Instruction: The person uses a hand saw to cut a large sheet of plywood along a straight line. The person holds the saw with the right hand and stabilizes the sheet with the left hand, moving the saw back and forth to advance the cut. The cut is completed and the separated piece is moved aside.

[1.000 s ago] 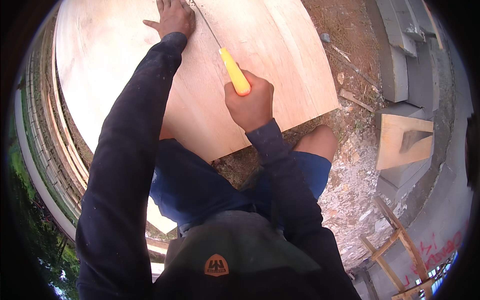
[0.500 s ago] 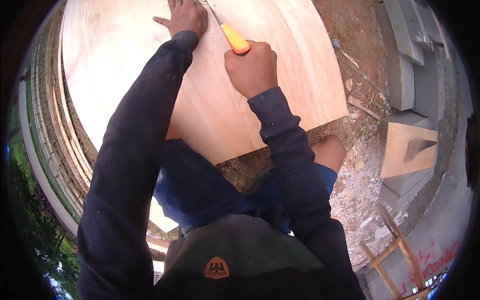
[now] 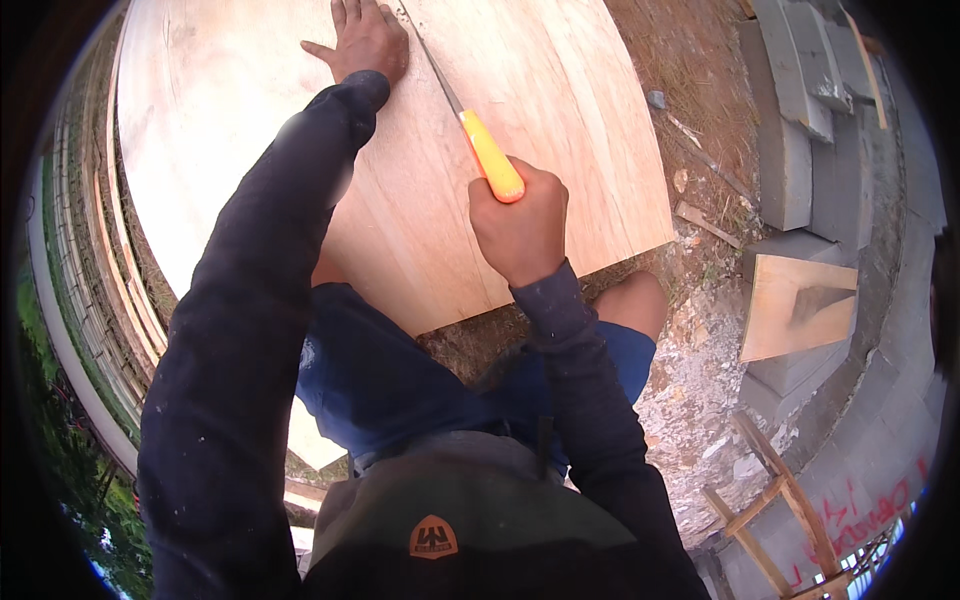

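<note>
A pale plywood sheet [image 3: 230, 130] spreads out in front of me, its near edge just above my knees. My left hand [image 3: 372, 45] lies flat on it with the thumb and fingers spread, holding nothing. Just right of those fingers runs the thin metal blade of a handsaw [image 3: 490, 155], seen almost edge-on. My right hand [image 3: 525, 222] is closed around the saw's yellow and orange handle. The blade slants up and left to the picture's top, where dark crumbs lie beside it; its tip is out of sight.
Grey blocks [image 3: 785, 165] stand stacked at the right, and a small wooden board [image 3: 795, 310] with a dark mark rests on some of them. A wooden frame [image 3: 775, 500] leans at lower right. Long timber strips [image 3: 125, 260] run along the left. Wood scraps [image 3: 708, 222] lie on the dirt.
My right hand has pulled the handsaw back toward me and slightly right, so more of its blade shows. My left hand stays flat on the plywood.
</note>
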The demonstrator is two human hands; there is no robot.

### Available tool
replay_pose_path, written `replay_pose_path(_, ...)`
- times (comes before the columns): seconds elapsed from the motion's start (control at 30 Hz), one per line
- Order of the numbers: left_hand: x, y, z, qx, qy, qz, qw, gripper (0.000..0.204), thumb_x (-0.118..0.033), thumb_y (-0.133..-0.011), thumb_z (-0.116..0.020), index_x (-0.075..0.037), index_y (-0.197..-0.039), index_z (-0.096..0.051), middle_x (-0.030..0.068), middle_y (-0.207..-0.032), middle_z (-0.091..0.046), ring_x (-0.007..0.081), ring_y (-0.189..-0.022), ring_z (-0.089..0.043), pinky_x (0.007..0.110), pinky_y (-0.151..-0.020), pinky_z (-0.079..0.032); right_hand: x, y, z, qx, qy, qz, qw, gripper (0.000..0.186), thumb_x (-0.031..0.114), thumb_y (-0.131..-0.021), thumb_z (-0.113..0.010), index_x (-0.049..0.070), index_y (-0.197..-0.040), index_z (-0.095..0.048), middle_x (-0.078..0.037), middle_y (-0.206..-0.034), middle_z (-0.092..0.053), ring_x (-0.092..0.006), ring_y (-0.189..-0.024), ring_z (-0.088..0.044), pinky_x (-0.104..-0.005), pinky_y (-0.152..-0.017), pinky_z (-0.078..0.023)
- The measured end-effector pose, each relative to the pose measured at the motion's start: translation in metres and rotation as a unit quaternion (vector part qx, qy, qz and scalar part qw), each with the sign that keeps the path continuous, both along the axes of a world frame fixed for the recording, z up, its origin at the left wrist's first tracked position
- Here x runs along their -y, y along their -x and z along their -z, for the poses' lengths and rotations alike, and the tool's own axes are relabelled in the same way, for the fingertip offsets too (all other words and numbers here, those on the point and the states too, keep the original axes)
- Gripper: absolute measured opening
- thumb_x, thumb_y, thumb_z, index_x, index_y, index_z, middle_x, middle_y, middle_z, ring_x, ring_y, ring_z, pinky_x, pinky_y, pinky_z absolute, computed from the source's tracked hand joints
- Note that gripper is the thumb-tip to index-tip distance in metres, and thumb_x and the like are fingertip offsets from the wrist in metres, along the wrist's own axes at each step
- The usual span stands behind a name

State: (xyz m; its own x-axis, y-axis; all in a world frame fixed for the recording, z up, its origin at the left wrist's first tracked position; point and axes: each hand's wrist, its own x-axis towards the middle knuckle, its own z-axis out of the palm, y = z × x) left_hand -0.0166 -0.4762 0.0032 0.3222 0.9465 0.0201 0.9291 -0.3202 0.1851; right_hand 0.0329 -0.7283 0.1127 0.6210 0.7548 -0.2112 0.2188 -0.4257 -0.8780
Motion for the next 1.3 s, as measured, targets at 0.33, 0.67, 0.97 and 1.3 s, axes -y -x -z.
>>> replay_pose_path(0.33,-0.003,0.012,0.0,0.003,-0.006,-0.022,1.0,0.057,-0.026,-0.106,-0.029,0.0,-0.156,-0.024,0.0137,-0.167,-0.019,0.029,-0.155,-0.012,0.071,-0.118,-0.004,0.205,0.059,-0.063,0.053,0.042,-0.015,0.998,0.035,-0.005,-0.081,-0.059,-0.011,-0.114,-0.067,-0.021,-0.091,-0.074,-0.0157,-0.072,-0.069,-0.0278,-0.068,-0.053)
replay_pose_path(0.67,0.001,0.001,0.001,0.007,0.01,-0.004,1.0,0.057,-0.025,-0.106,-0.028,0.0,-0.157,-0.023,0.0132,-0.167,-0.017,0.0284,-0.155,-0.011,0.071,-0.118,-0.004,-0.026,0.011,0.034,0.047,-0.05,0.007,0.998,0.015,0.007,-0.083,-0.063,-0.008,-0.08,-0.062,-0.019,-0.056,-0.05,-0.0172,-0.048,-0.049,-0.0357,-0.051,-0.042)
replay_pose_path(0.97,-0.001,0.008,-0.005,0.017,0.0,-0.035,0.999,0.057,-0.025,-0.106,-0.027,0.0,-0.157,-0.024,0.0123,-0.167,-0.019,0.0275,-0.155,-0.012,0.069,-0.119,-0.004,0.213,0.059,-0.066,0.014,0.065,-0.015,0.998,0.035,-0.006,-0.081,-0.058,-0.012,-0.114,-0.067,-0.021,-0.093,-0.074,-0.0251,-0.081,-0.075,-0.0303,-0.075,-0.056)
replay_pose_path(1.3,-0.006,0.012,0.013,0.021,0.003,-0.025,0.999,0.057,-0.028,-0.106,-0.028,-0.002,-0.157,-0.024,0.0107,-0.167,-0.019,0.0261,-0.155,-0.012,0.07,-0.119,-0.006,0.083,0.037,0.01,-0.032,-0.027,0.011,0.999,0.037,0.001,-0.083,-0.063,-0.007,-0.119,-0.066,-0.014,-0.066,-0.06,-0.0108,-0.056,-0.055,-0.0289,-0.057,-0.048)
